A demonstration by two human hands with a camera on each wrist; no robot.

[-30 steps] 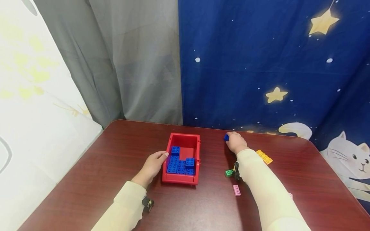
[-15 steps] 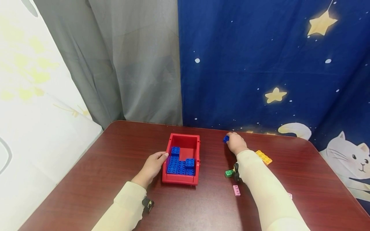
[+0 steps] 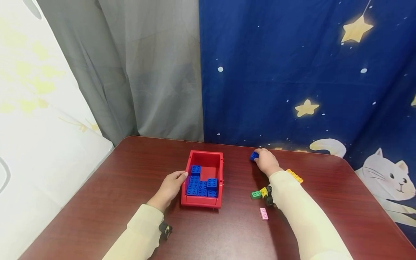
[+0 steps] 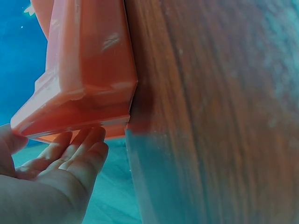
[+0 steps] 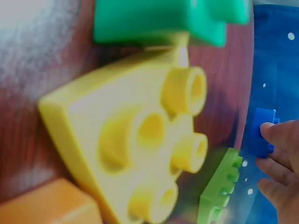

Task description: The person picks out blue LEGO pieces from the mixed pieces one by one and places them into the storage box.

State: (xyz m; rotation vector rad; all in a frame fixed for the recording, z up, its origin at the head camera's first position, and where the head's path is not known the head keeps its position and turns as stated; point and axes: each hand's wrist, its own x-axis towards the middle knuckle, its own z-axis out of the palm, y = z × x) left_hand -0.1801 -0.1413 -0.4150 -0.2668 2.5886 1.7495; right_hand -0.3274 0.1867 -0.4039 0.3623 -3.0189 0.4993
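Note:
My left hand (image 3: 167, 188) holds the left side of a red plastic bin (image 3: 200, 201). In the left wrist view its thumb lies at the bin's rim and the fingers (image 4: 77, 154) reach under the overhanging edge. Several blue toy bricks (image 3: 193, 186) sit inside the bin, mostly toward its near end and left side. Over by the table's back edge, my right hand (image 3: 267, 162) pinches another blue toy brick (image 3: 254, 156) between thumb and fingers. The right wrist view shows that blue brick (image 5: 262, 134) with studs facing right; part of it is behind the fingers.
A green brick (image 3: 256, 195) and a yellow brick (image 3: 263, 191) lie near the right wrist, with a pink brick (image 3: 264, 213) closer in. A yellow-orange brick (image 3: 294, 176) lies beyond the right forearm. The right wrist view also has a light green brick (image 5: 219, 189).
The blue brick in my right hand has turned slightly, showing its studs more. More of the yellow brick beside the green one shows near the wrist. The left hand and bin stay in place.

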